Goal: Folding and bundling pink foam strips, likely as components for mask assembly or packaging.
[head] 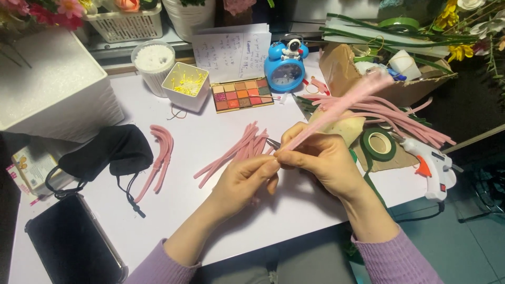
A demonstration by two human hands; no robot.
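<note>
My right hand (322,160) grips a bundle of long pink pipe cleaners (347,102) that slants up to the right and looks blurred. Pressed against it, my left hand (246,178) is closed around a small metal tool (273,143) whose tip pokes out by the bundle's lower end. Both hands meet above the white table (200,131). Loose pink pipe cleaners (236,150) lie just left of my hands. A bent pair of pink pipe cleaners (160,158) lies further left.
A white glue gun (434,168) and green tape roll (379,143) lie at right, a black pouch (113,152) and black phone (71,242) at left. Behind are a blue clock (285,66), colour palette (242,94), and cups of small parts (184,84).
</note>
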